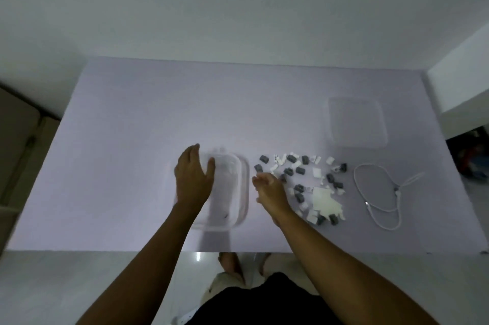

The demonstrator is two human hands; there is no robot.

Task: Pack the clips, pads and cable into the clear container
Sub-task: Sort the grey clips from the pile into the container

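Observation:
A clear container (242, 187) sits on the pale table just left of centre. My left hand (194, 175) lies over its left side, fingers on the far rim and thumb inside. Whether it grips the rim is blurred. Just right of the container, my right hand (268, 188) hovers with loosely curled fingers at the left edge of a scatter of grey clips (300, 170) and white pads (324, 199). I see nothing held in it. A white cable (377, 200) lies looped further right.
The clear lid (357, 123) lies flat at the back right of the table (132, 139). The table's near edge runs just below the container. A white wall stands behind, and dark objects sit on the floor at the far right.

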